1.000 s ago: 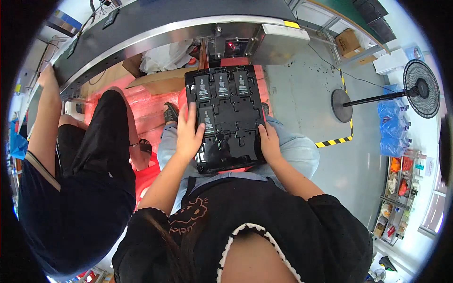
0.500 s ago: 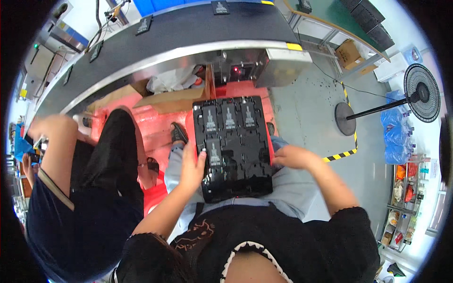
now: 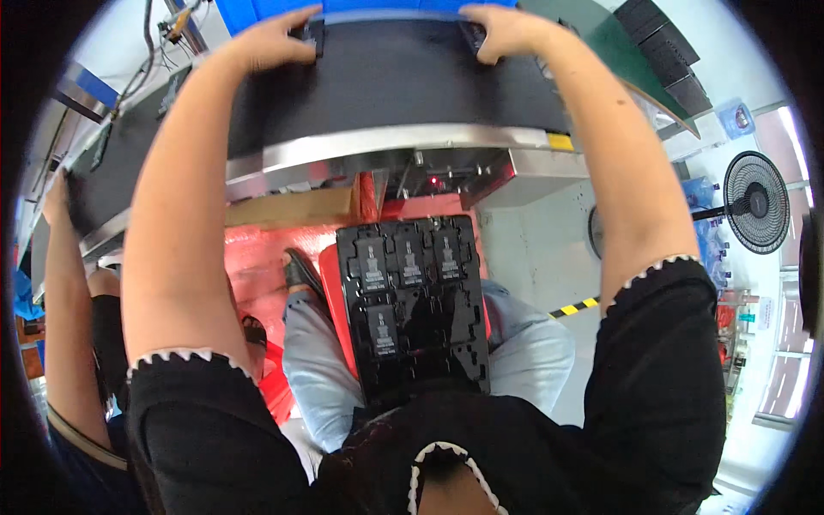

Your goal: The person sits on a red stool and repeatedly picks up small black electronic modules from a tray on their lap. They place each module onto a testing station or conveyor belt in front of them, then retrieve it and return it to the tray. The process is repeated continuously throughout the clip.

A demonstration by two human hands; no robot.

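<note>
Both my arms stretch forward over the black conveyor belt (image 3: 386,81). At its far left part, my left hand (image 3: 276,39) is closed with thumb and fingers about a flat black battery (image 3: 316,38). Farther right, my right hand (image 3: 508,33) closes round another flat black battery (image 3: 472,34); motion blurs both. A black moulded plastic tray (image 3: 429,343) rests on my lap, held by neither hand. Several black batteries with pale print fill its far row, and one battery (image 3: 382,330) lies at the left of the row below.
More black pieces lie on the belt's left, where a co-worker's arm (image 3: 67,257) reaches in. A steel box (image 3: 549,176) juts out under the belt. A cardboard box (image 3: 296,209) stands below. A pedestal fan (image 3: 755,202) is at the right.
My hands have left the tray's sides and moved forward onto the belt, each taking hold of a battery. My body leans nearer the belt. The co-worker's arm has shifted to the belt's edge.
</note>
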